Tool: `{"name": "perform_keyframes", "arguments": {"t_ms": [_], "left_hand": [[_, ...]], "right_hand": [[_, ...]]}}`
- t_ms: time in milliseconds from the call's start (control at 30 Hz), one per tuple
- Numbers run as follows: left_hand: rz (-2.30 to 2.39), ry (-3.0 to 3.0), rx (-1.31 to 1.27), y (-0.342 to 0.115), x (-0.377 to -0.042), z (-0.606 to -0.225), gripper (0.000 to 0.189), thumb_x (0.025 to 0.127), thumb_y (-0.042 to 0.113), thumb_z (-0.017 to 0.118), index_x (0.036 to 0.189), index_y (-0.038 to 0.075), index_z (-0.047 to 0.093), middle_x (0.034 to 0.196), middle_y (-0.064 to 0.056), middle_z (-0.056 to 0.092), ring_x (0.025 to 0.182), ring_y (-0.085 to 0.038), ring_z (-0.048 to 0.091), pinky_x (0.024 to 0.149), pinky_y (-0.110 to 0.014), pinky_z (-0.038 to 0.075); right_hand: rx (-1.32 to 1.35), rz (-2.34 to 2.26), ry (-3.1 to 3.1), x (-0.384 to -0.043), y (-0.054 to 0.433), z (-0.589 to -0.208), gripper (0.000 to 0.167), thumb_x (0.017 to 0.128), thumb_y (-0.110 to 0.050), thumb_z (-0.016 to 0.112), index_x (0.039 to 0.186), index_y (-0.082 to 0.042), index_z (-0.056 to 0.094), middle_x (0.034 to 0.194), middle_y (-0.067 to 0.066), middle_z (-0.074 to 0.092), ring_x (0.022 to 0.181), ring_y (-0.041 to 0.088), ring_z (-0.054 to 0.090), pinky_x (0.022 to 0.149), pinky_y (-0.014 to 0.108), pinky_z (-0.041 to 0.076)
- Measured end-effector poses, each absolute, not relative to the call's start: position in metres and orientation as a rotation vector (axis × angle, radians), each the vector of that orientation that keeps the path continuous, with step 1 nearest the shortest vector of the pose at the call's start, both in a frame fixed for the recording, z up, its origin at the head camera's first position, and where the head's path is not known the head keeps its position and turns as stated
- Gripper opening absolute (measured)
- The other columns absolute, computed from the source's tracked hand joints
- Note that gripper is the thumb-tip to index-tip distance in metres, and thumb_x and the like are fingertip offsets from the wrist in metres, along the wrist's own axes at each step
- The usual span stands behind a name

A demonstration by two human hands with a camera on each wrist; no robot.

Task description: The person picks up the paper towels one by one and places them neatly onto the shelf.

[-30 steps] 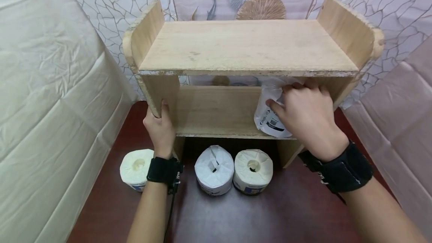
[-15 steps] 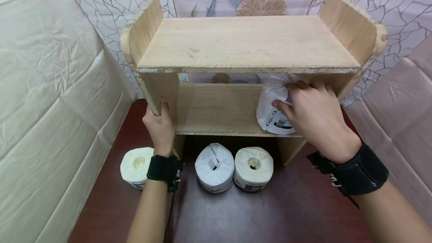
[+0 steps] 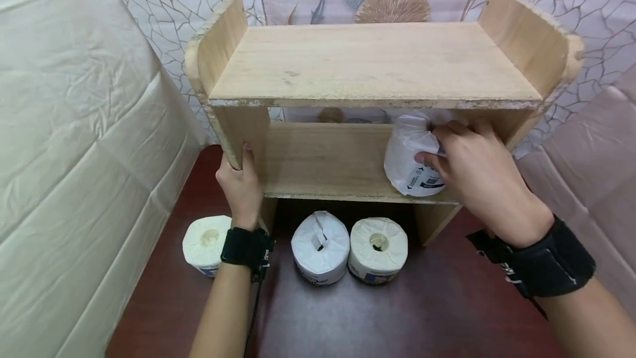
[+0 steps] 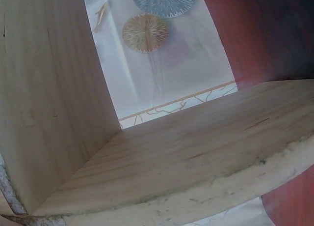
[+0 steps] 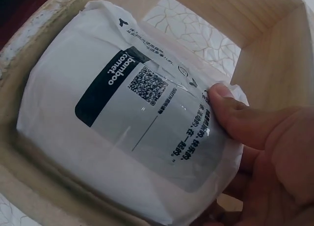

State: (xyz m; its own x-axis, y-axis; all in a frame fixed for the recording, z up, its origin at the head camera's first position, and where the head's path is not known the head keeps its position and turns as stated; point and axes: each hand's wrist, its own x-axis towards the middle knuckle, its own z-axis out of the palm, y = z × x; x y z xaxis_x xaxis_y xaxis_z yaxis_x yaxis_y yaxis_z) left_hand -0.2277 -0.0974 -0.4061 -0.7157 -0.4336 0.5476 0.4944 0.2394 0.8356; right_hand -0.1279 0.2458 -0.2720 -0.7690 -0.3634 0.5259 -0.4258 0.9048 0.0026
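Observation:
A wooden shelf unit (image 3: 377, 62) stands on the dark red table. My left hand (image 3: 240, 187) grips the front edge of its left side panel (image 3: 240, 131), thumb on the inner face. At the right end of the middle board (image 3: 323, 164), my right hand (image 3: 474, 164) holds a paper-wrapped toilet roll (image 3: 409, 162). In the right wrist view the thumb presses on the wrapper of that toilet roll (image 5: 113, 103), printed "bamboo comet"; the other fingers are partly hidden behind it. The left wrist view shows bare wood of the shelf (image 4: 186, 162) and no fingers.
Below the middle board, a white-wrapped roll (image 3: 320, 247) and a cream-wrapped roll (image 3: 379, 247) stand side by side. Another cream roll (image 3: 206, 242) is left of the shelf, partly behind my left wrist. Draped cloth (image 3: 99, 126) borders the left, with more cloth (image 3: 591, 148) at right.
My right wrist has swung to the right, and the held toilet roll has shifted slightly right on the middle board. The left hand keeps its grip. The head view has moved a little.

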Motion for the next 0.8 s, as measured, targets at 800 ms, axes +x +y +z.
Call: {"name": "perform_keyframes", "arguments": {"t_ms": [800], "left_hand": [[-1.584,-1.750,-0.073,-0.0988,-0.2277,-0.4077,0.034,0.107,0.025,0.066,0.131,0.001,0.070,0.117,-0.016,0.075,0.099,-0.016,0.067,0.084,-0.032,0.052]], "right_hand": [[0.605,0.288,-2.677,-0.1332,0.2538,-0.2747,0.040,0.090,-0.004,0.080,0.123,0.012,0.064,0.121,0.032,0.069,0.114,0.047,0.061,0.098,0.061,0.032]]}}
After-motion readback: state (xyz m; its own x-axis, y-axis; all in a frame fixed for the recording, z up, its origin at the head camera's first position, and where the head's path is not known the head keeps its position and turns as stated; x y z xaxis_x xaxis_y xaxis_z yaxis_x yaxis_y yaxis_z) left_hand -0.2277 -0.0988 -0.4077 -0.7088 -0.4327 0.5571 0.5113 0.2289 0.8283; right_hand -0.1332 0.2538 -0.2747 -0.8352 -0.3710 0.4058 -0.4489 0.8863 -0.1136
